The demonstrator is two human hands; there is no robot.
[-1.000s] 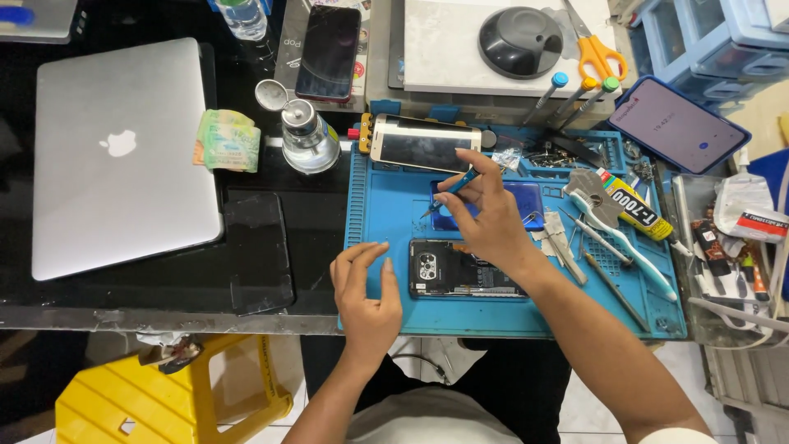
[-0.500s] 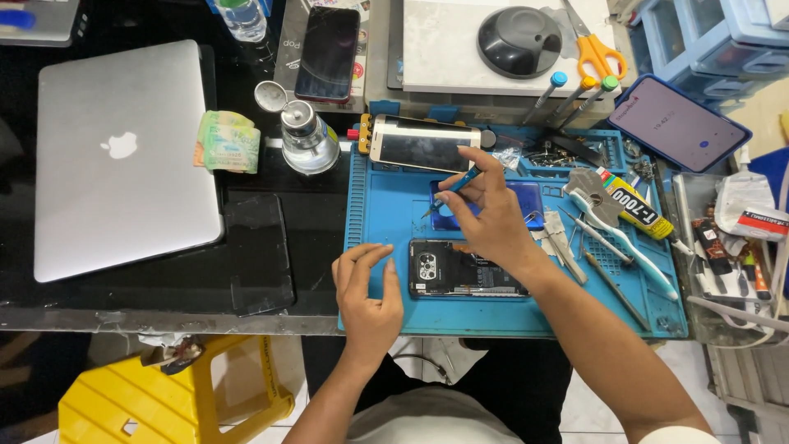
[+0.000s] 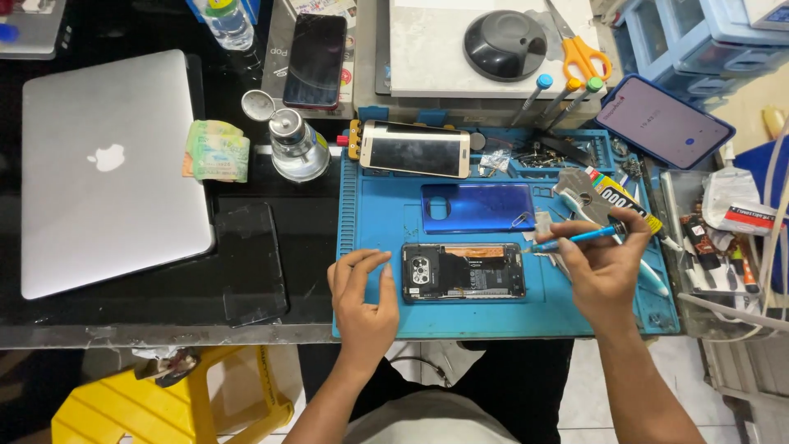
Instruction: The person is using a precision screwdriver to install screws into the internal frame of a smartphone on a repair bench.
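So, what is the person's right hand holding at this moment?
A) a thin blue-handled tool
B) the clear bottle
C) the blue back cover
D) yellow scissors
A: the right hand grips a thin blue-handled tool whose tip points toward the opened phone, while the yellow scissors, blue back cover and clear bottle lie untouched.

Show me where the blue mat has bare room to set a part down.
Bare blue mat lies left of the blue back cover, between the gold-edged phone and the left hand. A strip is free below the opened phone. The right side, around the right hand and its screwdriver, is crowded with tools.
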